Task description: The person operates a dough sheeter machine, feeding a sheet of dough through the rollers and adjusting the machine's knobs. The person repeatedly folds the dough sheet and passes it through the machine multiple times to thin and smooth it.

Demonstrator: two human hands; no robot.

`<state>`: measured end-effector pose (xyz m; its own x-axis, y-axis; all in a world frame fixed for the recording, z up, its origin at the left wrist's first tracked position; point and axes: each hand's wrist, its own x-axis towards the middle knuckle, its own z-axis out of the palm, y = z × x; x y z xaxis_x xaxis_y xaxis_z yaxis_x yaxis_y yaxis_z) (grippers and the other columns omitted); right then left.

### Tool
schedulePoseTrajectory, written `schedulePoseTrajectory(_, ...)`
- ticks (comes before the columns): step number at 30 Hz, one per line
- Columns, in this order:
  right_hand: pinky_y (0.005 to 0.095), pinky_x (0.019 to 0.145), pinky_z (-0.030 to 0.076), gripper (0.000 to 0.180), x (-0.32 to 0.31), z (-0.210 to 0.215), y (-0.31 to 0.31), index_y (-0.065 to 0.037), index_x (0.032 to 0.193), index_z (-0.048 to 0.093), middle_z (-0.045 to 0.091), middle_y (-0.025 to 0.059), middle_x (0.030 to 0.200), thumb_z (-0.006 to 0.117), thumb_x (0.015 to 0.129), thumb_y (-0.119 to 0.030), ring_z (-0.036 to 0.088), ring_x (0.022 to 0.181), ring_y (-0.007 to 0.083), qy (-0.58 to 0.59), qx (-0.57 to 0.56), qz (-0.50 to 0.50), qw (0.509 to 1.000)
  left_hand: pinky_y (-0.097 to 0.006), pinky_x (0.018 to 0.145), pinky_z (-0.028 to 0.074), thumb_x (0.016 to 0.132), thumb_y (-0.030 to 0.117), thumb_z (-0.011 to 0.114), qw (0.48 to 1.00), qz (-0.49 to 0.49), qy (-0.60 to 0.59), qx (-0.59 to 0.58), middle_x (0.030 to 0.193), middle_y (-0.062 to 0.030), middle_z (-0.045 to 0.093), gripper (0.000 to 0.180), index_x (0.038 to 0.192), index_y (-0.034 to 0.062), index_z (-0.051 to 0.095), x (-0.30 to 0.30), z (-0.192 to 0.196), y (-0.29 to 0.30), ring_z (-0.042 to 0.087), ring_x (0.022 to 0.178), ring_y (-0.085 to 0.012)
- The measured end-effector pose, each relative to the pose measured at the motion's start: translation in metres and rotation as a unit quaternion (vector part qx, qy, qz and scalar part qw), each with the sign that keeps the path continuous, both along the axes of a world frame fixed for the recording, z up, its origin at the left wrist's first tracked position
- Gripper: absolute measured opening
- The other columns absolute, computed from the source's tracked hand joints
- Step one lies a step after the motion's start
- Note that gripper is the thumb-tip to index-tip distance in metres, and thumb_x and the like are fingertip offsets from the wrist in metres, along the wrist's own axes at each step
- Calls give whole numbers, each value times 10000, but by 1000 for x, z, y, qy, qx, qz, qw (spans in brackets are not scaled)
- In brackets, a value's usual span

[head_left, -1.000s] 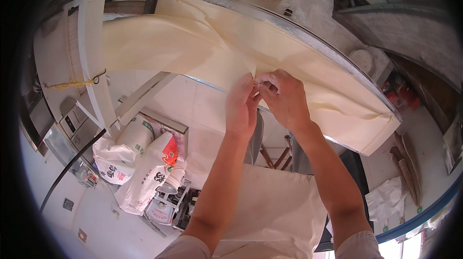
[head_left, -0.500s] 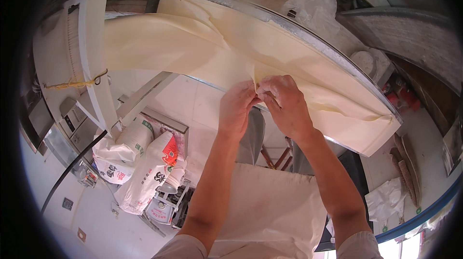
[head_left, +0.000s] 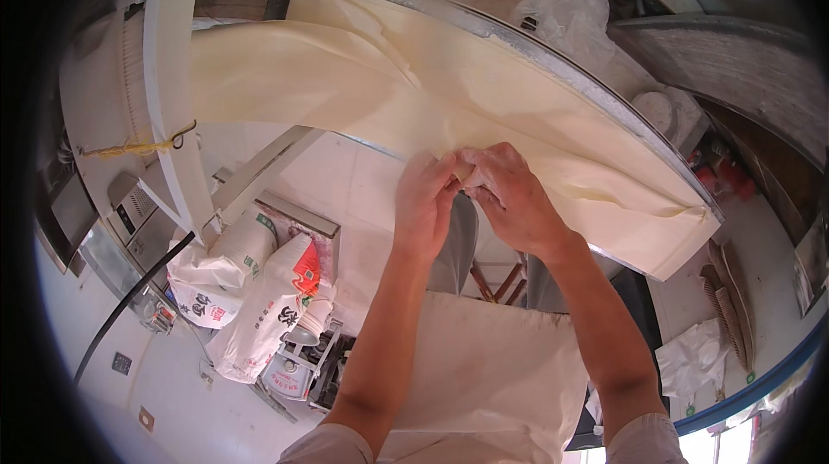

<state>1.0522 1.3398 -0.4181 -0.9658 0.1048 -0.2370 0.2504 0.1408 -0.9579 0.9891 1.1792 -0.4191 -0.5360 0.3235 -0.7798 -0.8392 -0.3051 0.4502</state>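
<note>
A wide, pale cream sheet of dough lies draped over a long metal table and hangs over its near edge. My left hand and my right hand meet at that near edge, fingertips together, pinching a fold of the sheet between them. Both forearms come up from the lower edge over my white apron. Creases run from the pinched spot toward the sheet's right corner.
White sacks, one with a red patch, stand on the floor at lower left beside a metal machine with a black cable. A clear plastic bag sits on the table's far side. Cloths lie at lower right.
Both hands have slid slightly down and toward me along the sheet's edge, keeping their pinch on the fold; the fingers have closed tighter together.
</note>
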Motion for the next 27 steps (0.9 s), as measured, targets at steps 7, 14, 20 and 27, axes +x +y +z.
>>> schedulePoseTrajectory(7, 413, 821, 517, 148, -12, 6, 27, -69, 996, 677, 663, 84, 966, 707, 882, 21, 613, 946, 305, 7, 2, -72, 997, -367, 911, 560, 1014, 107, 680, 1000, 7, 11, -4, 953, -13, 696, 61, 1027, 78, 628, -1, -1, 15, 673, 927, -159)
schedulePoseTrajectory(14, 397, 778, 537, 85, -47, -11, 96, -20, 1015, 686, 675, 120, 900, 669, 932, -25, 658, 822, 293, -18, 19, -70, 997, -338, 784, 611, 963, 126, 747, 967, -189, 144, -98, 869, -98, 697, 193, 991, 5, 599, -66, 1, 84, 732, 790, -219)
schedulePoseTrajectory(20, 403, 762, 542, 129, -50, -62, 126, 19, 1050, 669, 695, 157, 887, 647, 935, -36, 679, 799, 314, -14, 88, -168, 982, -347, 806, 614, 942, 168, 766, 942, -264, 151, -140, 915, -113, 715, 308, 1115, -40, 618, -109, -39, 129, 734, 844, -218)
schedulePoseTrajectory(27, 477, 885, 475, 281, 20, -39, 97, -70, 1091, 643, 631, 148, 1055, 750, 833, -39, 549, 1004, 380, -50, 283, -145, 947, -321, 843, 597, 937, 88, 738, 913, -329, 185, -154, 1001, -110, 721, 238, 1115, -61, 685, -110, -53, 127, 717, 907, -198)
